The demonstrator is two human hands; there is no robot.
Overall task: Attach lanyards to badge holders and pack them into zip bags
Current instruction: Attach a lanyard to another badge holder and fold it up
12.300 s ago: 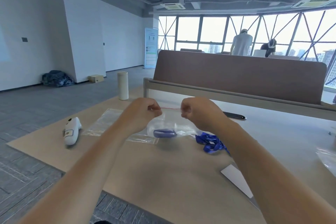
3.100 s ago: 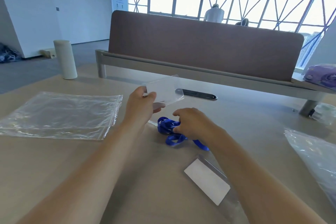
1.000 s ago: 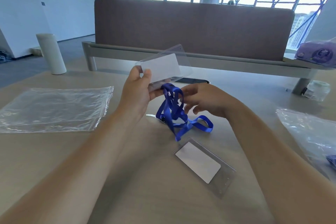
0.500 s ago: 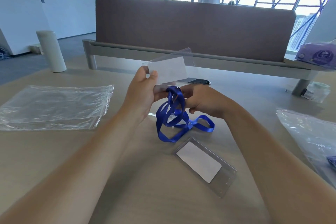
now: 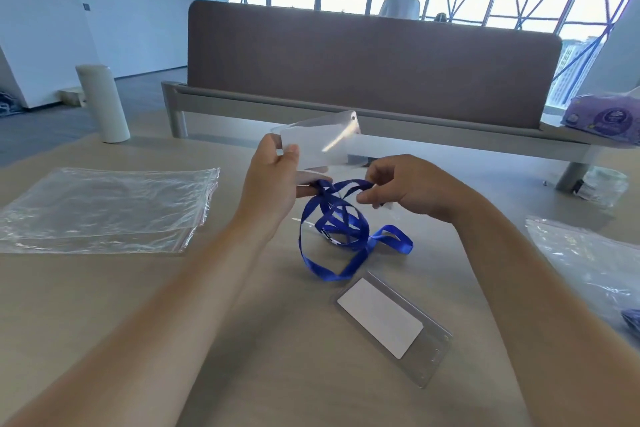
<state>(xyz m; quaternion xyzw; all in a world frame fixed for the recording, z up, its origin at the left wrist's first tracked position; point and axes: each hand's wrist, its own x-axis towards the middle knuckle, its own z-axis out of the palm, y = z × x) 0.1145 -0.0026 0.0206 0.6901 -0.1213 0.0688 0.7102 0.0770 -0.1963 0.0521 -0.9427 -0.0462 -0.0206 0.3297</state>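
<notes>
While the left hand (image 5: 273,180) pinches the badge holder (image 5: 320,146) aloft, presumably for clipping, the right hand (image 5: 412,187) beside it pinches the lanyard (image 5: 343,229).

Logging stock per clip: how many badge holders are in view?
2. The raised holder is in the left hand; the flat holder lies on the table below the lanyard. The bag at right may hide more.

left hand (image 5: 273,184) raised, gripping, right hand (image 5: 412,188) pinching
</notes>
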